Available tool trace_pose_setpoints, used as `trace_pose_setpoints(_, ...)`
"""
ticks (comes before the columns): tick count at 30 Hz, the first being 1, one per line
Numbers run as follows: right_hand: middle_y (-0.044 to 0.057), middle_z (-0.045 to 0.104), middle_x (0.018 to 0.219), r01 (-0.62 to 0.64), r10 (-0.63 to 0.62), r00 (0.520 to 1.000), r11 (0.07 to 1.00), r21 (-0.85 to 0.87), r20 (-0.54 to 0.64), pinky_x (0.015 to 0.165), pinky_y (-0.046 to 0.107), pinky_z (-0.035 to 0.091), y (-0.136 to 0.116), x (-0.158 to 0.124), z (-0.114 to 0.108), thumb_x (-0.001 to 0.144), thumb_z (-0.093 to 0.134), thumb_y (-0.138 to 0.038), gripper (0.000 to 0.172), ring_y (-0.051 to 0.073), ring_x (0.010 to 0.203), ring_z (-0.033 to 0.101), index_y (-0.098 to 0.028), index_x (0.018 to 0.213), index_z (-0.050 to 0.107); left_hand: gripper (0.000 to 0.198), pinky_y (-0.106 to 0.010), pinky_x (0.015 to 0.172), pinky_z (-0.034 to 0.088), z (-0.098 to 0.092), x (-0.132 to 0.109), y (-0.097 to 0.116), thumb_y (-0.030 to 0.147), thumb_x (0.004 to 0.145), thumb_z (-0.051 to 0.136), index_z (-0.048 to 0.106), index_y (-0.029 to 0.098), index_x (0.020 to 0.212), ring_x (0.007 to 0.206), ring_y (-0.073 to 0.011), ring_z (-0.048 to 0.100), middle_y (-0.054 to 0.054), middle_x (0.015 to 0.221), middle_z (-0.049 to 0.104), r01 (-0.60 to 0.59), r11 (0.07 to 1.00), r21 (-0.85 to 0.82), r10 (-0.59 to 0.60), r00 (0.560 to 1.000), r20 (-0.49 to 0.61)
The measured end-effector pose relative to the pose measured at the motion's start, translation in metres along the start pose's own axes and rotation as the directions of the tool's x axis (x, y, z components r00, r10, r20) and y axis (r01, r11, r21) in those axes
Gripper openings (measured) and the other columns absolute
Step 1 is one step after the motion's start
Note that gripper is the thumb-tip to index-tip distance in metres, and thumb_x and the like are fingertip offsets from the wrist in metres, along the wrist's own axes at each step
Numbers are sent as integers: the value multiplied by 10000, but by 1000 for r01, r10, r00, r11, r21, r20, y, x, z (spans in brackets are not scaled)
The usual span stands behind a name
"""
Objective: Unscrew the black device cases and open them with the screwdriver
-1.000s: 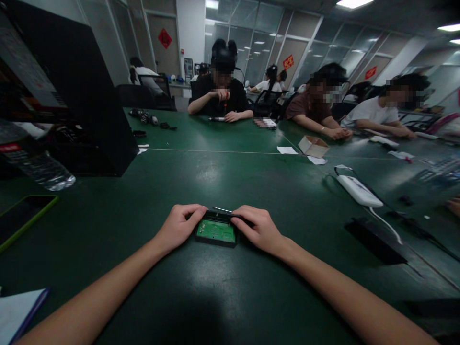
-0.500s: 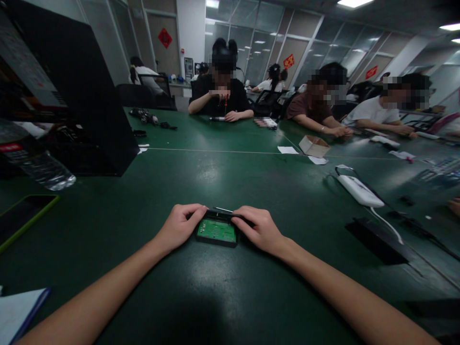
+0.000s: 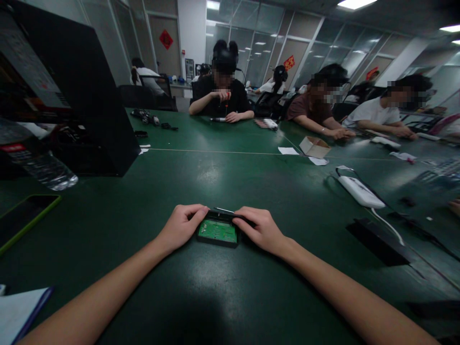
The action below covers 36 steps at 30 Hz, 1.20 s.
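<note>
A black case (image 3: pixel 217 243) sits on the green table (image 3: pixel 208 287), a green board (image 3: pixel 217 231) inside. The left hand (image 3: pixel 183 225) clamps its far left corner, the right hand (image 3: pixel 259 229) its far right (some fingertips are hidden). Beyond the case: a thin rod (image 3: pixel 223 210), then, well apart, a person (image 3: pixel 239 96).

The left hand (image 3: pixel 181 226) and right hand (image 3: pixel 259 229) cover the far corners of the black case (image 3: pixel 217 243); markings on the circuit board (image 3: pixel 218 231) are too small to read. The left edge cuts off the phone (image 3: pixel 27 216), bottle (image 3: pixel 45 165) and near white sheet (image 3: pixel 17 309).
</note>
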State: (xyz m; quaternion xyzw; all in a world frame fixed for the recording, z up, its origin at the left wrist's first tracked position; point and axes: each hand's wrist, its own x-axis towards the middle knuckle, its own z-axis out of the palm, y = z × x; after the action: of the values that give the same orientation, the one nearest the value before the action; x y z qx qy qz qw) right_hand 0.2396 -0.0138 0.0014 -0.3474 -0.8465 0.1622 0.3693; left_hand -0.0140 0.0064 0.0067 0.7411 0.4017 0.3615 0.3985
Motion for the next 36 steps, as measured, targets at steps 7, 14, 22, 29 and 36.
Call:
trace_pose_setpoints(7, 51, 718, 831, 1, -1, 1000, 1000, 6, -14, 680, 263, 528, -1, 0, 1, 1017, 520, -300, 224, 144, 729, 668, -173, 998, 704, 425, -264, 662, 459, 0, 1, 1, 445, 972, 495, 767, 134, 871, 722, -196, 629, -44, 771, 720, 9, 1000, -10, -9, 1000, 3)
trace_pose_setpoints(14, 44, 712, 813, -66, 66, 998, 997, 47, -11, 673, 264, 518, -2, 2, 1, 1011, 528, -324, 238, 141, 711, 654, -173, 954, 703, 397, -268, 690, 481, -1, 1, 1, 441, 970, 510, 769, 150, 893, 768, -211, 652, -45, 815, 739, 27, 999, -37, -27, 1000, -3)
trace_pose_setpoints(22, 24, 705, 759, -174, 174, 985, 982, 73, 7, 638, 250, 484, -3, 5, 1, 998, 549, -343, 250, 133, 664, 633, -175, 894, 702, 353, -265, 676, 471, 0, 2, 2, 441, 951, 558, 756, 156, 885, 751, -198, 625, -30, 784, 703, 78, 995, -56, -77, 997, 16)
trace_pose_setpoints(29, 38, 729, 848, -193, 187, 980, 977, 93, 63, 671, 272, 524, -5, 2, 3, 979, 574, -391, 253, 151, 717, 670, -180, 1061, 688, 347, -257, 658, 466, -1, 5, -3, 463, 916, 606, 714, 153, 804, 698, -179, 619, -18, 727, 684, 104, 977, -187, -135, 978, -159)
trace_pose_setpoints(36, 172, 652, 1328, -7, 31, 973, 994, -105, 228, 1031, 459, 538, -35, -3, 18, 912, 679, -400, 552, 282, 1204, 643, -178, 1393, 522, 324, -214, 544, 447, -1, 15, -18, 463, 834, 712, 665, 144, 873, 533, -113, 579, 18, 642, 622, 81, 868, -490, -277, 898, -341)
